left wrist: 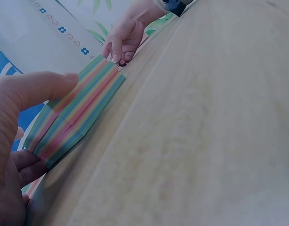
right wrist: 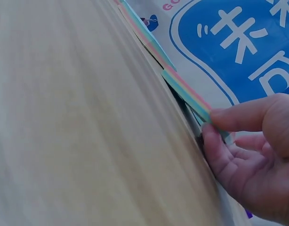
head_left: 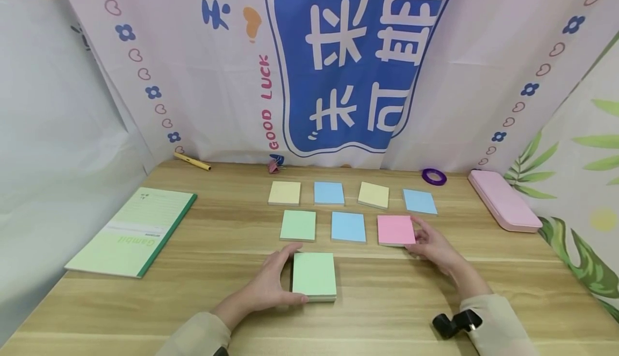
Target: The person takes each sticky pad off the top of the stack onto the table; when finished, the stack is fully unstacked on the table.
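Observation:
My left hand [head_left: 268, 282] grips a thick stack of sticky notes with a green top sheet [head_left: 314, 274], thumb at the near edge and fingers at the far one. In the left wrist view the stack's side [left wrist: 83, 106] shows green, yellow and pink stripes. Farther right, my right hand [head_left: 433, 246] pinches the right edge of a pink-topped sticky note pad [head_left: 395, 230]. The right wrist view shows that pad's striped edge [right wrist: 189, 94] between thumb and fingers, tilted in that view. Beside the pink pad lie a blue pad [head_left: 348, 227] and a green pad [head_left: 297, 225].
Behind is a row of yellow pads [head_left: 285, 193] and blue pads [head_left: 419, 201]. A green notebook [head_left: 132, 231] lies left, a yellow pen [head_left: 192, 161] beyond it. Along the back are a pink binder clip [head_left: 274, 166] and purple tape roll [head_left: 433, 176]. A pink case [head_left: 504, 200] lies right.

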`<state>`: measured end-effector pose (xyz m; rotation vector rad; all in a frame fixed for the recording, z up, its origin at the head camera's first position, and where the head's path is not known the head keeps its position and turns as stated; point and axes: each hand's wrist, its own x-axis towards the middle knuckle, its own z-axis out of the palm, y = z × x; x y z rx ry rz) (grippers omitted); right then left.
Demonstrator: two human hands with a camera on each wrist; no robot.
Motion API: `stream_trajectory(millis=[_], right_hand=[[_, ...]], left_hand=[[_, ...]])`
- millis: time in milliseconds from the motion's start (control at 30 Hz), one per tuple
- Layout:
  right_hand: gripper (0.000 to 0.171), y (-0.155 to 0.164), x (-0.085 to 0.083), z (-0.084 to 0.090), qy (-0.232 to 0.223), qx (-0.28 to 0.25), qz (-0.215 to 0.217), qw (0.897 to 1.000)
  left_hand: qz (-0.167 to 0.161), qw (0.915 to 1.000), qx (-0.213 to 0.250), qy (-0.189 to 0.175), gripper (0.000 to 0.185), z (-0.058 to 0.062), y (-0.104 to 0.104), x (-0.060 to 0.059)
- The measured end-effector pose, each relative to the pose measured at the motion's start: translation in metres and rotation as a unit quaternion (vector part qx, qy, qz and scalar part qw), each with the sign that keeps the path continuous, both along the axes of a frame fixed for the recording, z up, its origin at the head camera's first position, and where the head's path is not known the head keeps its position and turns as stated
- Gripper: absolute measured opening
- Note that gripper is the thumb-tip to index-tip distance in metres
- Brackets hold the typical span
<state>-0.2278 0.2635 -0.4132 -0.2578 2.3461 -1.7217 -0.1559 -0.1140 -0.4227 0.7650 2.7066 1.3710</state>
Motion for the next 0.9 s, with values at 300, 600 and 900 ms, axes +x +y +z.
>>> stream_trajectory(millis=[300,600,900], right_hand=[[0.069,-0.006,0.02,0.02,0.078,0.174,-0.037,0.981],[0.067,-0.055,0.039,0.029,0.092,0.002,0.086,0.992],[0.073,-0.111,0.051,0.022,0.062,-0.031,0.188,0.98]], left_hand=[[0.0,1.0,-0.002,-0.001,0.094,0.001,0.001,0.0],[0.003,0.9999,-0.009,0.007,0.096,0.002,-0.003,0.003],[0.04,0.995,-0.065,0.063,0.099,0.0,-0.008,0.006]])
